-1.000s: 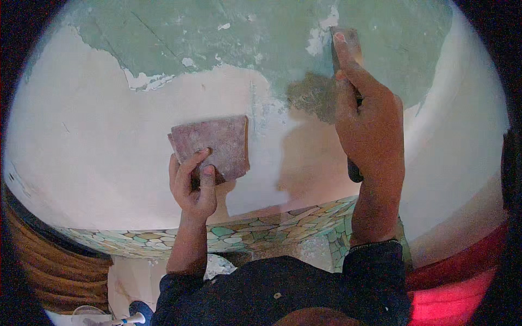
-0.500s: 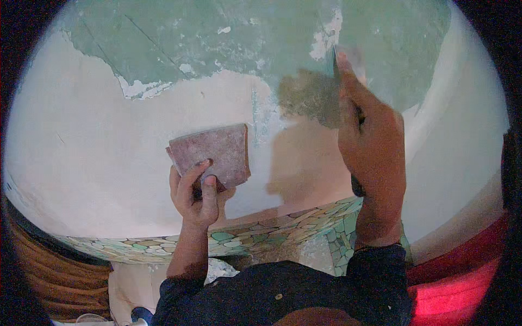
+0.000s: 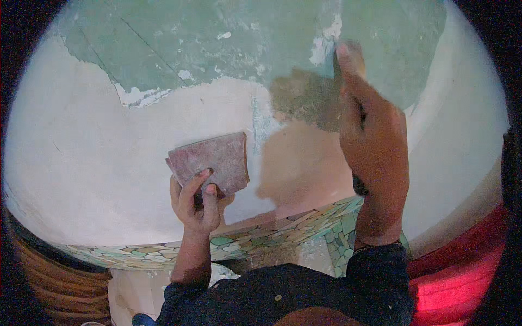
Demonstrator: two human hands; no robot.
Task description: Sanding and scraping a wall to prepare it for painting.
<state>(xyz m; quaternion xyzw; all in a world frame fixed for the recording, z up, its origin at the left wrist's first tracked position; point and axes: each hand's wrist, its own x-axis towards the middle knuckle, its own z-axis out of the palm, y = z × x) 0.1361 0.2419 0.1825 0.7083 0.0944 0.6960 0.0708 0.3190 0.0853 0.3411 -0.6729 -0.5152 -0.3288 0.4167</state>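
My left hand (image 3: 197,209) holds a folded, reddish-brown piece of sandpaper (image 3: 217,163) dusted with white, thumb and fingers pinching its lower edge. The sandpaper is in front of the white part of the wall (image 3: 125,179). Higher up on the right, my right hand (image 3: 372,127) is closed round a putty knife (image 3: 335,62), seen nearly edge-on. Its thin dark blade edge points up at the green wall patch (image 3: 228,60), beside a flaked white spot (image 3: 325,46). A dark handle end shows below the palm; the fingers hide most of the tool.
A band of stone-patterned tiles (image 3: 157,255) runs along the wall's foot. Brown folded cloth (image 3: 60,282) lies at lower left, bright red cloth (image 3: 462,288) at lower right. The wall curves away on the right. My arm's shadow falls on the wall between both hands.
The view has shifted slightly. My right hand and the putty knife have moved a little up against the wall. My left hand keeps its grip on the sandpaper, slightly lower in view.
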